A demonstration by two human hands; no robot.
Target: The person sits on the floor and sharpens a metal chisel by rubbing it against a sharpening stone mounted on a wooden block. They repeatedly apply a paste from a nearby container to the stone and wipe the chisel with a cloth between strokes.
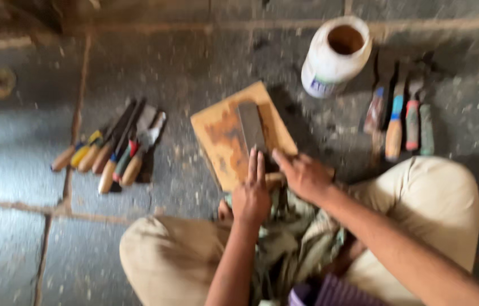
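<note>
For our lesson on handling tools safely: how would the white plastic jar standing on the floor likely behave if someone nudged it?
The white plastic jar stands open-topped and taller than wide, so a sideways push might tip it. Its round body would probably roll once down. It looks like thin plastic, likely light unless full; the contents are too blurred to judge.

You have one view only, worn on your head and looking steeply down at the floor [194, 68] in front of your crossed legs. It sits close: your forearms enter from the bottom edge and your knees fill the lower third. The far floor joint runs along the top edge. The picture is blurred.
</note>
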